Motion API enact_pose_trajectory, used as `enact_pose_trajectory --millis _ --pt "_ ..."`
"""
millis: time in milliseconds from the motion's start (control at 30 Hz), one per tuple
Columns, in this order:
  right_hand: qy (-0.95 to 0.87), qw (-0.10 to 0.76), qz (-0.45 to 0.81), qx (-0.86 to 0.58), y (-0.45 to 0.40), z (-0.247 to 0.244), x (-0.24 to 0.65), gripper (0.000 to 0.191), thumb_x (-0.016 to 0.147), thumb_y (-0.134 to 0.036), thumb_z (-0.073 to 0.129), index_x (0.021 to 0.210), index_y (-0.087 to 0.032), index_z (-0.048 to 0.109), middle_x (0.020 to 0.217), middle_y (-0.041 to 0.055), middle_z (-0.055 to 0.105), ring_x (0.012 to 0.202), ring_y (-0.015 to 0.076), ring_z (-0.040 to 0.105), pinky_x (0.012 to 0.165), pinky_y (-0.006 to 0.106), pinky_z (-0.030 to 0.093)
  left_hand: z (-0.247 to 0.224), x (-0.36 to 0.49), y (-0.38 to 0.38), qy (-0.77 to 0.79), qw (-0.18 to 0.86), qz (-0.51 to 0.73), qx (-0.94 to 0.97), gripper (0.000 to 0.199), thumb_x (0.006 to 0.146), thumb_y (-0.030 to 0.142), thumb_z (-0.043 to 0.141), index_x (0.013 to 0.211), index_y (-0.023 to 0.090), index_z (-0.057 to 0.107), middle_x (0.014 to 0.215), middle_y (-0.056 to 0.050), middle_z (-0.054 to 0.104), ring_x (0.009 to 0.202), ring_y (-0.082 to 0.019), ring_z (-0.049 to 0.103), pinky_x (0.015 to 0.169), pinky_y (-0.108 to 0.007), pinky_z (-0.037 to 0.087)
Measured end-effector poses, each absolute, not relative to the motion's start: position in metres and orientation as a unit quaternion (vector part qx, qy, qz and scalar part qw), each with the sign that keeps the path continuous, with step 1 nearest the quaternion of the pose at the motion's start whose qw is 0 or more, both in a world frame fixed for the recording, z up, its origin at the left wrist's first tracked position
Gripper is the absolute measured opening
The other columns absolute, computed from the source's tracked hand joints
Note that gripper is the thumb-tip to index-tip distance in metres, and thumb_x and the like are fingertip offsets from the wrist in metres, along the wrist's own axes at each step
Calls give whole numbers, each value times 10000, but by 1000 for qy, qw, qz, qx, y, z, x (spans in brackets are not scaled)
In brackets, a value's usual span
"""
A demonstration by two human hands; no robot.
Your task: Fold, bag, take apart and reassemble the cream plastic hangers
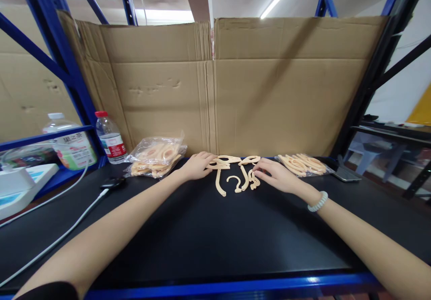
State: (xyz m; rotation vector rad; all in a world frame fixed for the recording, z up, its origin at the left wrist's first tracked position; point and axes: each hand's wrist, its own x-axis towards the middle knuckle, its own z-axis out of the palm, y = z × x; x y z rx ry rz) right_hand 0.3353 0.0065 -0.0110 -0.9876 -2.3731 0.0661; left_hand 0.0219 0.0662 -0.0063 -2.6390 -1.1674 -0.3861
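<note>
Beige plastic hanger parts lie together on the black tabletop in front of me. My left hand [198, 165] reaches in from the left, its fingers closed on a flat hanger arm [221, 165]. A curved arm [220, 184] points toward me below it, and another curved piece [244, 178] lies to its right. Between these two is a single hook [237, 184]. My right hand [276, 174], with a beaded bracelet [318, 201] on its wrist, has bent fingers at a small cluster of hooks [254, 181]. Its fingertips appear to pinch one, partly hidden.
Bagged beige parts [156, 155] are piled at left; another bag [303, 164] lies at right beside a dark flat object [348, 174]. A water bottle [110, 138], a white cable [67, 232] and a power strip [30, 187] occupy the left. Cardboard [286, 93] walls the back.
</note>
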Motion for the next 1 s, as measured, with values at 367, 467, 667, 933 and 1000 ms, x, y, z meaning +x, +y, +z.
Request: enact_pose_trajectory --millis 367,467,667,933,1000 --pt "-885 284 22 -368 9 -9 338 314 990 -366 359 863 -191 588 893 67 616 868 197 567 808 347 450 -1 34 106 -310 147 -57 -938 387 849 277 572 1214 145 571 1157 -164 638 1073 -277 585 906 -388 440" --pt "-885 287 23 -365 8 -9 338 309 989 -362 364 875 -191 594 911 73 627 875 201 565 811 352 449 6 33 108 -285 158 -83 -942 475 773 237 643 1226 127 548 1139 -157 636 1050 -273 597 879 -353 463" --pt "-843 349 85 -401 5 -6 335 313 959 -417 424 909 -181 623 885 66 638 769 177 562 725 342 460 21 44 88 -269 184 -190 -926 534 773 237 625 1267 103 473 1161 -177 595 1078 -285 572 911 -405 469" --pt "-649 411 548 -332 -31 -7 290 389 804 -523 641 911 -158 557 747 13 615 507 80 545 439 207 441 13 78 -18 -210 142 -314 -915 478 757 253 587 1217 145 512 1085 -128 599 989 -263 575 866 -395 501" --pt "-647 411 551 -330 -40 -6 283 371 786 -501 670 857 -153 564 650 -8 600 444 67 512 399 188 413 7 79 -36 -239 96 -321 -911 523 771 225 583 1279 169 474 1094 -121 602 988 -253 582 838 -368 508"
